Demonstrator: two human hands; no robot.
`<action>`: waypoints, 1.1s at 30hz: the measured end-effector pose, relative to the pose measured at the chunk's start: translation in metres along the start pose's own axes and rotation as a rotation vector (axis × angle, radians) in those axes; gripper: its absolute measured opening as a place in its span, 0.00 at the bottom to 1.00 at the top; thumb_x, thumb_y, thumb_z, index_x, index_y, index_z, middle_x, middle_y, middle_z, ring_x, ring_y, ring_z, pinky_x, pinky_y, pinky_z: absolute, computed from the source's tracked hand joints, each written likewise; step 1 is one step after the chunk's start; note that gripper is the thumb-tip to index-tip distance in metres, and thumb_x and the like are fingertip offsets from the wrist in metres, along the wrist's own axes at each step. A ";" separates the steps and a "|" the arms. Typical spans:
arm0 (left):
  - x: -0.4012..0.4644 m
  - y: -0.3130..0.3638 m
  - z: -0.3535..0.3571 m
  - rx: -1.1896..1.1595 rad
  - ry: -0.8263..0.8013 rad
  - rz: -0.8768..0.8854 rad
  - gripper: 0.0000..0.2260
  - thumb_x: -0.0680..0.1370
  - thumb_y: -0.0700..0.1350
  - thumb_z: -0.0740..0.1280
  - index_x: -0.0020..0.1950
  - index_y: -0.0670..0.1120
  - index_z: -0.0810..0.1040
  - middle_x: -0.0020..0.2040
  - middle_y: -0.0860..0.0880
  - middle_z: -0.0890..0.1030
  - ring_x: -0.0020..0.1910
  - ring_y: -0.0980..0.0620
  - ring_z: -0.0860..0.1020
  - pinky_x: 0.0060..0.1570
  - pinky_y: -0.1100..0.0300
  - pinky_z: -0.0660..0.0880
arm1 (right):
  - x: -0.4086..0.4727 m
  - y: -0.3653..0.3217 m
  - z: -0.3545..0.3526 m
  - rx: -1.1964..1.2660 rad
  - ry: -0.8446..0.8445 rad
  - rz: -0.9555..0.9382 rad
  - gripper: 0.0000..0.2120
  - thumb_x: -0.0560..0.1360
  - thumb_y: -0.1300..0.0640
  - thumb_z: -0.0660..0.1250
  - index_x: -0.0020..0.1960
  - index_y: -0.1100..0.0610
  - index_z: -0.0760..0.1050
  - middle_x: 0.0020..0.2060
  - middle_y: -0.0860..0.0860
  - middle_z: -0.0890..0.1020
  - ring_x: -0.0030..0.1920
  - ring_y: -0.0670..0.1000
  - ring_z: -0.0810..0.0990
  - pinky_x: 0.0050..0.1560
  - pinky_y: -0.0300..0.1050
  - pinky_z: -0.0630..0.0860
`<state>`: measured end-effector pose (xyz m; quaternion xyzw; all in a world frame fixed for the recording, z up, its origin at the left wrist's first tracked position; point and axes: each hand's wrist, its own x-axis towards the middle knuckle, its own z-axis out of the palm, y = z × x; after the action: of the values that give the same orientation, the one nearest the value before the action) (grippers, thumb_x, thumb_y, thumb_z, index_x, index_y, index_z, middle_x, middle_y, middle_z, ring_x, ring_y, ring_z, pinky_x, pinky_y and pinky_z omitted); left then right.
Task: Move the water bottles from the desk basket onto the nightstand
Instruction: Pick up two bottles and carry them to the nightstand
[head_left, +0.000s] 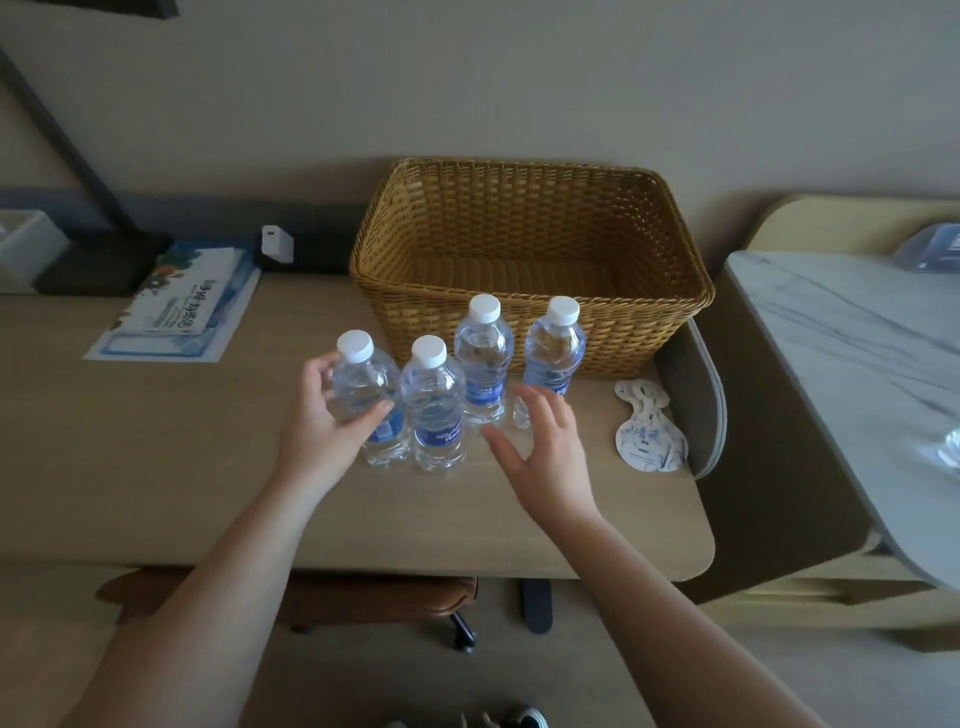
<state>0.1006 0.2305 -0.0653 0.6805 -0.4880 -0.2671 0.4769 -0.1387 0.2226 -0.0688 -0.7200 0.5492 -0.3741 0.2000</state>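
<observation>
Four water bottles (434, 405) upright on the desk (156, 467) just in front of the wicker basket (530, 249) — out of it already, presumably staged for carrying to the nightstand (841, 332). Long axes vertical, white caps up. Left hand (322, 421) curled round the leftmost bottle (366, 400), thumb across its front. Right hand (540, 447) spread — fingers apart, holding nothing, near the rightmost bottle (553, 348).
</observation>
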 end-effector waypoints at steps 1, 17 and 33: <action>0.000 0.003 -0.001 -0.026 -0.016 -0.009 0.30 0.68 0.51 0.78 0.61 0.63 0.64 0.60 0.66 0.71 0.55 0.69 0.73 0.49 0.66 0.70 | 0.004 -0.019 0.006 0.050 -0.006 -0.027 0.29 0.73 0.43 0.69 0.69 0.54 0.68 0.62 0.50 0.73 0.64 0.49 0.70 0.60 0.40 0.68; 0.014 -0.005 -0.015 -0.124 -0.210 0.054 0.28 0.62 0.54 0.80 0.59 0.56 0.74 0.49 0.56 0.83 0.49 0.59 0.81 0.51 0.57 0.77 | 0.022 -0.068 0.055 0.173 -0.073 0.163 0.34 0.64 0.45 0.77 0.62 0.40 0.60 0.50 0.35 0.75 0.51 0.42 0.77 0.44 0.36 0.72; -0.012 -0.009 -0.023 0.036 -0.299 0.329 0.29 0.62 0.53 0.81 0.57 0.50 0.72 0.49 0.52 0.81 0.48 0.51 0.80 0.47 0.56 0.76 | -0.055 -0.068 0.038 0.140 0.158 0.332 0.33 0.62 0.49 0.77 0.56 0.30 0.61 0.53 0.38 0.76 0.53 0.34 0.74 0.43 0.23 0.67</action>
<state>0.1189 0.2509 -0.0656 0.5532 -0.6622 -0.2748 0.4241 -0.0729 0.2915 -0.0629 -0.5723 0.6471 -0.4285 0.2648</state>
